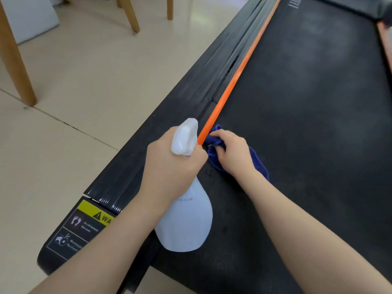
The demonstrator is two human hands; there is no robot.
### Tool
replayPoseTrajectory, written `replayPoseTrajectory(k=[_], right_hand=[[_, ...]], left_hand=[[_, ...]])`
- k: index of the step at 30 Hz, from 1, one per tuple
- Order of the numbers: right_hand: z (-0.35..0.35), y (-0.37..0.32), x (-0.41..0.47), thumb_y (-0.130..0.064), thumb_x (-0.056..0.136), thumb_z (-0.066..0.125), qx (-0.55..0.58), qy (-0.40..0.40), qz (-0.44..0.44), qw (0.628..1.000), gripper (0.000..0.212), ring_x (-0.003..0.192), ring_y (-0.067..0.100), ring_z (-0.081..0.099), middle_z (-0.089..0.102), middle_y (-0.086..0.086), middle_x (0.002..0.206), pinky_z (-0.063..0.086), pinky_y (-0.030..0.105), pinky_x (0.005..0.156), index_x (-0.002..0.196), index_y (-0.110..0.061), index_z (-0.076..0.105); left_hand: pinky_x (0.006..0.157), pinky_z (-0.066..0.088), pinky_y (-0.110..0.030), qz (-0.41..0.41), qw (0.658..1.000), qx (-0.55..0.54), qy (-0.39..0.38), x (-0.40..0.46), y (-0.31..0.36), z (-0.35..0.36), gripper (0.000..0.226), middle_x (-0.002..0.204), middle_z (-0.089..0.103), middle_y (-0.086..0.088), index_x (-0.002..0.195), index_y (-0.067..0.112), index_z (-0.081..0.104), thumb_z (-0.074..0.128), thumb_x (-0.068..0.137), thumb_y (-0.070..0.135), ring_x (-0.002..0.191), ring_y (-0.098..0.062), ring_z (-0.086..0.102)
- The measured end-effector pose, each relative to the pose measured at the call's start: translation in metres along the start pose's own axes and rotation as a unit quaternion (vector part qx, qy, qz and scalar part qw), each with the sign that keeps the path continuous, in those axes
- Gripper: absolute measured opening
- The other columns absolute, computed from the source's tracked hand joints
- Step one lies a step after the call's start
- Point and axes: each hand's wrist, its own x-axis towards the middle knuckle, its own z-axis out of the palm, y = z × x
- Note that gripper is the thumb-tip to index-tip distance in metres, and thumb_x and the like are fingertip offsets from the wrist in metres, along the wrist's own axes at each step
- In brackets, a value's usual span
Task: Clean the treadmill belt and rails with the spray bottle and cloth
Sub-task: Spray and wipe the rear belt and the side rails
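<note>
On the near end of the treadmill belt (307,102), beside the orange strip (231,85), the right hand (231,153) presses a blue cloth (216,141) down, its fingers curled over the bunched cloth. The cloth lies on the belt and touches the orange strip at its left edge. The left hand (171,166) has its grip closed around the neck of a white spray bottle (186,219), just under the spray head (184,136). The bottle hangs over the line between the belt and the black side rail (191,92), and its head points forward along the strip. A yellow warning sticker (93,211) sits on the rail's near corner. Wooden chair legs (14,58) stand on the beige tile floor (80,85) to the left.
</note>
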Motion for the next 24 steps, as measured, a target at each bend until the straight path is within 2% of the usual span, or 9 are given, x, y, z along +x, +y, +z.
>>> replayPoseTrajectory(k=[3,7,8,10,12,16,20,22,24], right_hand=[[-0.002,-0.013,-0.064,-0.003,0.075,0.054,0.032,-0.09,-0.109,0.989,0.034,0.102,0.018,0.057,0.066,0.0,0.105,0.044,0.028,0.089,0.105,-0.014,0.066],[-0.008,-0.008,-0.085,0.0,0.077,0.058,-0.012,-0.181,-0.25,0.951,0.037,0.111,0.018,0.05,0.063,0.005,0.117,0.032,0.018,0.097,0.112,-0.011,0.064],[-0.01,-0.001,-0.071,0.0,0.077,0.056,-0.037,-0.163,-0.229,0.959,0.038,0.112,0.021,0.051,0.063,0.007,0.117,0.032,0.019,0.096,0.113,-0.009,0.065],[-0.012,0.009,-0.038,0.002,0.078,0.054,-0.025,-0.065,-0.059,0.996,0.038,0.113,0.029,0.054,0.063,0.011,0.117,0.034,0.024,0.092,0.113,-0.008,0.065],[-0.007,0.007,-0.025,0.003,0.081,0.054,-0.026,0.023,0.07,0.997,0.036,0.113,0.03,0.055,0.063,0.011,0.118,0.033,0.023,0.09,0.113,-0.007,0.065],[-0.005,-0.014,-0.091,-0.003,0.079,0.052,-0.009,-0.078,-0.048,0.996,0.04,0.116,0.021,0.053,0.062,0.002,0.12,0.04,0.03,0.099,0.115,-0.015,0.064],[-0.019,-0.008,-0.133,-0.013,0.081,0.041,-0.024,-0.145,-0.164,0.975,0.044,0.117,0.017,0.051,0.059,0.0,0.126,0.039,0.025,0.097,0.12,-0.021,0.058],[-0.017,0.008,-0.113,-0.012,0.08,0.045,-0.053,-0.09,-0.141,0.984,0.041,0.114,0.023,0.055,0.062,0.005,0.122,0.044,0.029,0.093,0.118,-0.016,0.061],[-0.016,0.022,-0.08,-0.004,0.081,0.05,-0.05,-0.002,-0.018,0.999,0.039,0.114,0.028,0.056,0.062,0.009,0.122,0.041,0.029,0.094,0.117,-0.011,0.063]], left_hand=[[0.067,0.046,-0.035,-0.004,0.999,-0.033,-0.011,-0.002,0.0,0.001,0.033,0.079,0.061,-0.014,0.085,0.002,0.06,0.053,0.063,0.026,0.075,-0.028,0.055],[0.065,0.044,-0.033,0.012,0.999,-0.022,-0.024,-0.002,0.0,0.0,0.032,0.078,0.059,-0.015,0.082,0.0,0.057,0.051,0.065,0.027,0.071,-0.026,0.051],[0.065,0.044,-0.032,0.012,0.999,-0.023,-0.032,-0.001,0.001,-0.001,0.032,0.077,0.058,-0.014,0.082,0.0,0.056,0.05,0.064,0.026,0.068,-0.024,0.049],[0.067,0.046,-0.036,0.004,0.999,-0.02,-0.038,-0.001,0.002,-0.002,0.034,0.079,0.059,-0.014,0.085,0.0,0.056,0.049,0.064,0.026,0.067,-0.021,0.048],[0.07,0.047,-0.039,-0.002,0.999,-0.012,-0.034,0.001,0.003,-0.003,0.039,0.083,0.06,-0.015,0.089,0.0,0.057,0.048,0.063,0.027,0.07,-0.023,0.048],[0.059,0.036,-0.034,0.001,0.999,0.01,-0.048,0.005,0.003,0.0,0.034,0.069,0.045,-0.011,0.082,-0.004,0.048,0.046,0.063,0.025,0.063,-0.019,0.036],[0.056,0.03,-0.029,0.0,0.998,0.003,-0.061,0.008,0.0,0.002,0.034,0.066,0.037,-0.003,0.077,-0.005,0.042,0.046,0.062,0.025,0.062,-0.015,0.03],[0.054,0.031,-0.022,0.0,0.998,-0.007,-0.064,0.007,-0.001,0.002,0.035,0.066,0.038,-0.001,0.079,-0.004,0.044,0.047,0.063,0.026,0.06,-0.011,0.031],[0.05,0.032,-0.015,-0.003,0.998,-0.014,-0.054,0.002,-0.003,-0.003,0.036,0.066,0.043,-0.001,0.084,-0.002,0.051,0.048,0.063,0.028,0.058,-0.009,0.035]])
